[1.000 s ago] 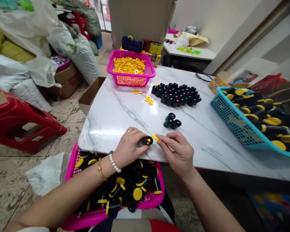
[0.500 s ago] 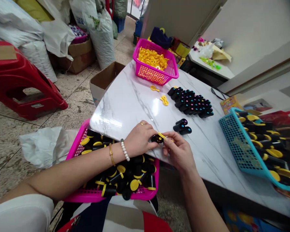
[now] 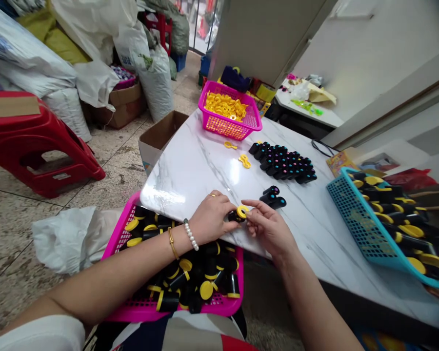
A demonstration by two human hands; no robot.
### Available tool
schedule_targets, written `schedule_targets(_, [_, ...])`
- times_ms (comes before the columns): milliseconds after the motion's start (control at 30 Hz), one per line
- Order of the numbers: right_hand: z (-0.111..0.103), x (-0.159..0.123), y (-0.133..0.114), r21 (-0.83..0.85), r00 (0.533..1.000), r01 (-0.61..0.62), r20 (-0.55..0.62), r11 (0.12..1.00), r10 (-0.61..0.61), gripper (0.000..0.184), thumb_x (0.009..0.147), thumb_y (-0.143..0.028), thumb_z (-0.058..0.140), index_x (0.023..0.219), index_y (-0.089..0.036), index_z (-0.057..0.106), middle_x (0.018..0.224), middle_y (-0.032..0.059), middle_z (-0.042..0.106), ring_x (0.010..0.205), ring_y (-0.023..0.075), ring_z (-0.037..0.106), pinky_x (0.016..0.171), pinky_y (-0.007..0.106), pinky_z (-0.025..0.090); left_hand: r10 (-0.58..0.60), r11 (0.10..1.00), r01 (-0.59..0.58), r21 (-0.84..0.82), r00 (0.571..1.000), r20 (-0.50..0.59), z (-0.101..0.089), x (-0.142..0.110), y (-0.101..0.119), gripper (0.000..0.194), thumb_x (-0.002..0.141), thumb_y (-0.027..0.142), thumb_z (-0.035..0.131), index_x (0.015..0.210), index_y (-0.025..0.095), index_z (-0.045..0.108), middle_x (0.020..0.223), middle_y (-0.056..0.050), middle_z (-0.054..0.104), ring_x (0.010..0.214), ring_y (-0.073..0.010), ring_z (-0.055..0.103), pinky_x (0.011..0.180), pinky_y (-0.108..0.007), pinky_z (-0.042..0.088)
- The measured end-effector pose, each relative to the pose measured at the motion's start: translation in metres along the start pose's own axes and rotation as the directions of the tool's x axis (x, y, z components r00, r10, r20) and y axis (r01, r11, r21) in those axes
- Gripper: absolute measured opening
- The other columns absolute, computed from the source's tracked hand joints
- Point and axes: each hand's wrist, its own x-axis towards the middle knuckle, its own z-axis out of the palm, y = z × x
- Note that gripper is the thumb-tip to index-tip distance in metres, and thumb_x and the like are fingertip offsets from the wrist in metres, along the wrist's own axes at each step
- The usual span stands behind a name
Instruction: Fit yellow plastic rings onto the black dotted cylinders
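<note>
My left hand is closed around a small black cylinder, holding it low over the table's near edge. A yellow plastic ring sits at the cylinder's right end. My right hand pinches the ring's edge, its index finger stretched along the far side; the thumb tip is partly hidden. Just beyond my right hand are several loose black cylinders. Below my left wrist, a pink basket holds many black cylinders with yellow caps.
On the white table, loose yellow pieces lie before a pink basket of yellow parts. Rows of black cylinders stand nearby. A blue basket is at the right, a red stool and cardboard box at the left.
The yellow piece has turned from edge-on to lying over the cylinder's end, its ring face now showing. My right fingers have shifted slightly around it. The camera view has tilted up a little.
</note>
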Motion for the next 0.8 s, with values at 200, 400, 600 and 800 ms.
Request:
schedule_targets(200, [0.0,0.0,0.0,-0.06,0.999,0.051,-0.008,0.997,-0.052,0.032,0.072,-0.031,0.073,0.1,-0.017,0.069,0.059,-0.004,0.054,0.044,0.0042,0.042,0.04,0.016,0.032,0.004,1.0,-0.004,0.012,1.0,-0.004,0.0,-0.001,0.002,0.023,0.072,0.032,0.072,0.089,0.018,0.066,0.085,-0.004,0.061,0.089,-0.0216,0.052,0.085,-0.035,0.04])
schedule_targets(400, [0.001,-0.002,0.001,-0.058,0.999,0.043,-0.009,0.997,-0.044,0.024,0.072,-0.026,0.07,0.093,-0.015,0.069,0.056,-0.0041,0.055,0.039,0.004,0.04,0.037,0.016,0.029,0.003,1.0,-0.004,0.026,1.0,0.004,-0.002,0.0,0.004,0.022,0.073,0.029,0.071,0.091,0.018,0.067,0.084,-0.004,0.062,0.087,-0.0208,0.052,0.084,-0.034,0.04])
schedule_targets(600, [0.001,-0.001,0.003,-0.074,0.998,0.063,-0.013,0.995,-0.064,0.024,0.074,-0.028,0.07,0.095,-0.016,0.068,0.054,-0.0051,0.053,0.04,0.0035,0.041,0.038,0.015,0.031,-0.006,0.999,0.005,0.038,1.0,0.015,0.0,0.0,0.004,0.021,0.073,0.029,0.07,0.09,0.017,0.067,0.083,-0.003,0.062,0.086,-0.0201,0.051,0.084,-0.033,0.04])
schedule_targets(800, [-0.004,0.001,-0.002,-0.122,0.997,-0.01,0.075,0.992,0.019,0.027,0.075,-0.034,0.07,0.092,-0.015,0.062,0.049,-0.007,0.051,0.036,0.0043,0.041,0.035,0.015,0.032,-0.055,0.999,0.055,0.001,0.996,0.075,-0.01,0.001,0.01,0.019,0.077,0.031,0.065,0.09,0.018,0.067,0.078,-0.003,0.062,0.079,-0.0184,0.053,0.077,-0.03,0.04])
